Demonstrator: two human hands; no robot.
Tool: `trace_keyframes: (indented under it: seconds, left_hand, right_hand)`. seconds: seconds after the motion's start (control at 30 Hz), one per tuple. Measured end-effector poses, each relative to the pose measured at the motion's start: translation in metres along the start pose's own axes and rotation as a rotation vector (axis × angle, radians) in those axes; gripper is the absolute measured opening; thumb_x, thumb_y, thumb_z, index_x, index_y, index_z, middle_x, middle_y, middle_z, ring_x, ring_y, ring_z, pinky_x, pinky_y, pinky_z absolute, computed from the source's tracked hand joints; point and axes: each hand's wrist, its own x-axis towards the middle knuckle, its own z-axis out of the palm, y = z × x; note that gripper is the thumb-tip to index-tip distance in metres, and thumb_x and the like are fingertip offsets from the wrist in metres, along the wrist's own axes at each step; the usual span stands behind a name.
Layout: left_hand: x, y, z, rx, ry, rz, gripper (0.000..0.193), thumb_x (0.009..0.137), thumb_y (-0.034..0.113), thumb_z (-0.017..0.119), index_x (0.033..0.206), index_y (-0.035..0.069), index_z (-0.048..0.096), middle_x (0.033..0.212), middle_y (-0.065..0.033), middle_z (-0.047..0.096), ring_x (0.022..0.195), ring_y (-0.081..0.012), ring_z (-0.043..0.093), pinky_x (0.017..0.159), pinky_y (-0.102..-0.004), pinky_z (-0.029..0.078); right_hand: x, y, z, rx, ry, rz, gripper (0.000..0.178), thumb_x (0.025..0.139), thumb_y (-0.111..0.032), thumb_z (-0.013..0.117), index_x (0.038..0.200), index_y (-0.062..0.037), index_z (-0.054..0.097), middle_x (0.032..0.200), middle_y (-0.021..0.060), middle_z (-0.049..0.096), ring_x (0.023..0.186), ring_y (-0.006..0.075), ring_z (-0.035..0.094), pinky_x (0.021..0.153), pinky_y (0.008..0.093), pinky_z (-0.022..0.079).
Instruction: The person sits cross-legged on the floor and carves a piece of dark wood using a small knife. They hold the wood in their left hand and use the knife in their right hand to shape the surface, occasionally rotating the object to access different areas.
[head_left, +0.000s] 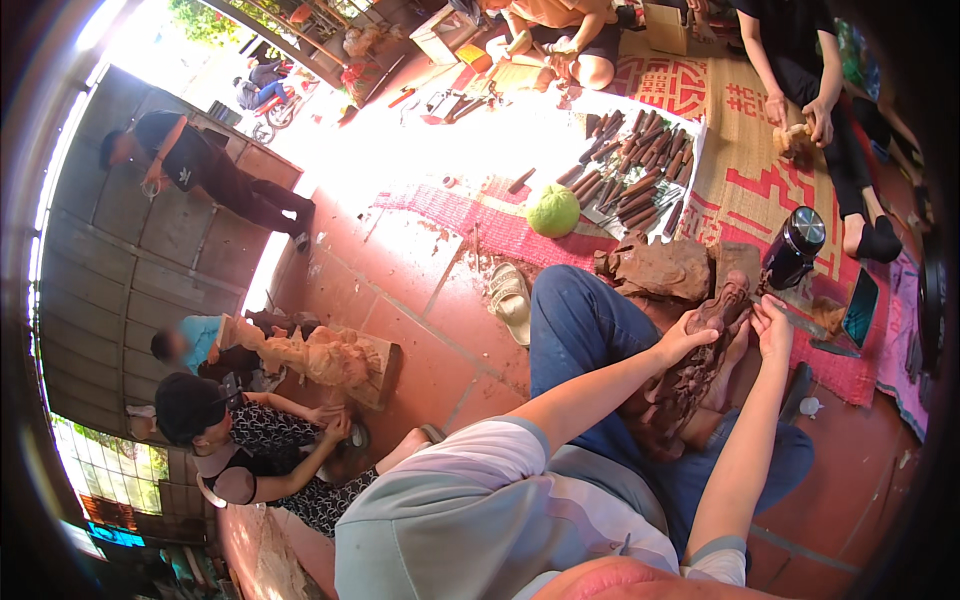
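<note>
A dark brown wood carving [672,395] with deep relief leans across my lap between my bent legs. My left hand [690,338] is closed around its upper part, thumb on top. Beside the carving's upper end is my right hand [771,326], its fingers drawn together in a pinch. Something thin seems to be at those fingertips, too small to make out. Just beyond the carving sits a rough brown wood block [660,268]. A dark flask with a steel lid [795,245] stands close past my right hand.
Many wooden-handled carving tools [640,165] lie on a white sheet ahead, near a green round fruit [553,210]. A phone [860,312] is propped at the right. A sandal [510,300] and a pale carving [330,357] are leftward. Several people sit or stand around.
</note>
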Motion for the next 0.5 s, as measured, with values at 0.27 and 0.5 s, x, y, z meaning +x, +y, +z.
trace_keyframes:
  seconds: [0.27, 0.5]
  left_hand:
    - [-0.001, 0.000, 0.003, -0.053, 0.053, 0.018, 0.092, 0.074, 0.038, 0.080, 0.141, -0.003, 0.032, 0.139, -0.0128, 0.042, 0.128, -0.0188, 0.041, 0.109, -0.0333, 0.030]
    - [0.000, -0.003, 0.004, -0.059, 0.045, 0.023, 0.091, 0.074, 0.039, 0.081, 0.141, -0.002, 0.033, 0.138, -0.0121, 0.043, 0.128, -0.0187, 0.041, 0.109, -0.0331, 0.029]
  right_hand:
    - [-0.007, 0.004, 0.006, 0.022, 0.039, -0.039, 0.022, 0.087, -0.015, 0.068, 0.106, -0.0088, 0.060, 0.101, 0.0028, 0.064, 0.100, 0.0167, 0.061, 0.090, 0.0337, 0.048]
    - [-0.010, 0.006, 0.008, 0.033, 0.034, -0.047, 0.019, 0.087, -0.012, 0.068, 0.104, -0.0081, 0.060, 0.097, 0.0034, 0.065, 0.095, 0.0156, 0.063, 0.087, 0.0319, 0.049]
